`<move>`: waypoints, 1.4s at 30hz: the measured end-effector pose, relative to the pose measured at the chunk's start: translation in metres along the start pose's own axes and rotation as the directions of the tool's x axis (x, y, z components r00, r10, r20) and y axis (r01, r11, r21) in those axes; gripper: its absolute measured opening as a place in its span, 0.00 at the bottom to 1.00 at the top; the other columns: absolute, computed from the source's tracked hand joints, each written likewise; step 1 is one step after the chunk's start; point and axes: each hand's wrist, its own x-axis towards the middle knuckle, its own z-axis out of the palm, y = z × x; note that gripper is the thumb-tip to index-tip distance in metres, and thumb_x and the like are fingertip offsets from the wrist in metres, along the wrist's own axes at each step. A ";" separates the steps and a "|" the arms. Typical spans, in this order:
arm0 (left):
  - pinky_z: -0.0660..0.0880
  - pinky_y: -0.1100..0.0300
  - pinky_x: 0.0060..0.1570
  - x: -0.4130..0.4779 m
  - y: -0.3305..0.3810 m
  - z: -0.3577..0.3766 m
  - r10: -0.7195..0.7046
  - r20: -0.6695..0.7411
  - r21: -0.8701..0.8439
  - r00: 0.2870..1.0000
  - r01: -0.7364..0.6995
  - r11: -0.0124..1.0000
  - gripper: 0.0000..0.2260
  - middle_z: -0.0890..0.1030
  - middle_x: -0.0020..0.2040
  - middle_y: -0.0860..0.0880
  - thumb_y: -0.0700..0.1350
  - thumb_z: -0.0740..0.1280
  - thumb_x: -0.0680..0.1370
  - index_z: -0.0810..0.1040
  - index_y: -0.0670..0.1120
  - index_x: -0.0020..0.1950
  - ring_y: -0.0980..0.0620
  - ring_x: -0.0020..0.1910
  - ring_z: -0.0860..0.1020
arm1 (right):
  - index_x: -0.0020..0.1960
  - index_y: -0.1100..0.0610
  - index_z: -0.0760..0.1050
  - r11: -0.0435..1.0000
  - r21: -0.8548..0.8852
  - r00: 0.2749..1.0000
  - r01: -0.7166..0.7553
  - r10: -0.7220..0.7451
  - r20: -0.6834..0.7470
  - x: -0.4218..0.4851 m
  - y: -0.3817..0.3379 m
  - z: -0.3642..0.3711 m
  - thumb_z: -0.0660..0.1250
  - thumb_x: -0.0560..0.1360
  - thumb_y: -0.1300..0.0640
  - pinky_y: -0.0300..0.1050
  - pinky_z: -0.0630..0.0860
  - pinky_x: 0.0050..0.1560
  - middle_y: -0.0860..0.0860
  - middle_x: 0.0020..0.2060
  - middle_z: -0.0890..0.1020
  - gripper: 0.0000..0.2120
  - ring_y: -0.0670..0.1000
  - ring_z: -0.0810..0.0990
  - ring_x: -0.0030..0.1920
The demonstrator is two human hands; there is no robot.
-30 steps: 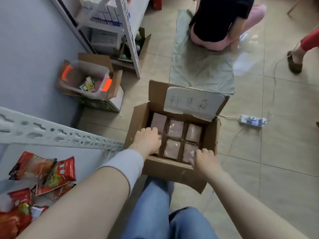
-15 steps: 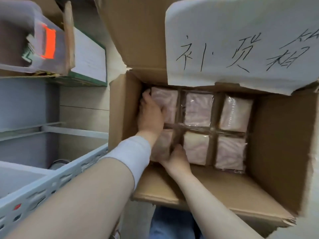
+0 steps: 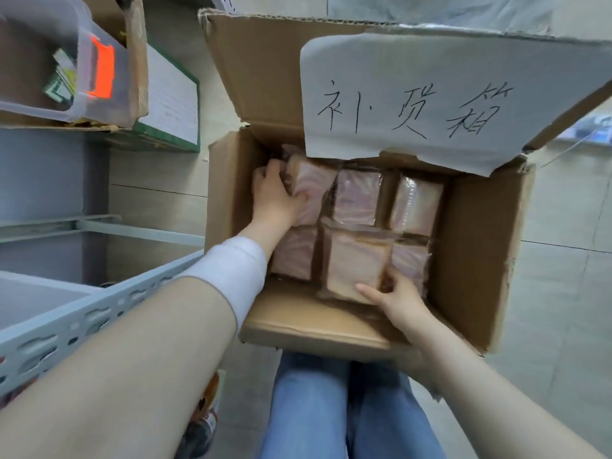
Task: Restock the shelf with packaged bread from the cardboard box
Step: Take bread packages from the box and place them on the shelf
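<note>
An open cardboard box (image 3: 473, 246) stands on the floor in front of my knees, its back flap bearing a white handwritten paper label (image 3: 430, 94). Inside lie several clear-wrapped bread packs in two rows. My left hand (image 3: 275, 197) grips the far-left bread pack (image 3: 313, 190), which is tilted up out of its row. My right hand (image 3: 394, 296) holds the near-middle bread pack (image 3: 354, 263) by its lower edge, lifted above its neighbours. The grey perforated shelf rail (image 3: 86, 316) runs at lower left.
A clear plastic bin with an orange latch (image 3: 99, 71) sits in another cardboard box at upper left, beside a green-edged carton (image 3: 172, 101). Grey shelf frame bars (image 3: 99, 226) are at left. Tiled floor lies to the right. My blue-jeaned legs (image 3: 347, 409) are below the box.
The view closed in on the box. My left hand tipped up the far-left pack, and my right hand shifted to the right and raised the near-middle pack.
</note>
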 end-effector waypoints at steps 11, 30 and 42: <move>0.75 0.55 0.53 -0.210 0.008 -0.102 -0.040 -0.121 -0.576 0.992 -0.037 0.817 0.20 0.75 0.57 0.49 0.46 0.71 0.72 0.66 0.49 0.59 0.48 0.58 0.76 | 0.49 0.53 0.76 0.957 0.182 0.974 0.227 -0.226 -0.030 -0.145 -0.032 -0.067 0.70 0.71 0.57 0.41 0.79 0.42 0.52 0.46 0.83 0.07 0.51 0.81 0.45; 0.69 0.60 0.40 -0.712 -0.135 -0.414 -0.351 -0.915 -0.402 0.196 -0.491 0.773 0.16 0.72 0.39 0.48 0.63 0.65 0.67 0.69 0.52 0.37 0.54 0.39 0.71 | 0.51 0.53 0.74 0.629 0.191 0.315 0.754 -0.600 0.735 -0.568 -0.153 0.181 0.70 0.65 0.53 0.38 0.81 0.40 0.51 0.45 0.85 0.16 0.50 0.84 0.44; 0.66 0.73 0.28 -0.847 -0.418 -0.447 -0.672 -0.739 -0.614 -0.033 -0.377 0.694 0.12 0.73 0.33 0.55 0.53 0.67 0.75 0.72 0.51 0.34 0.60 0.32 0.71 | 0.50 0.57 0.71 0.480 0.090 0.219 0.873 -0.548 0.807 -0.684 -0.056 0.498 0.72 0.70 0.54 0.31 0.73 0.27 0.49 0.38 0.77 0.15 0.46 0.76 0.34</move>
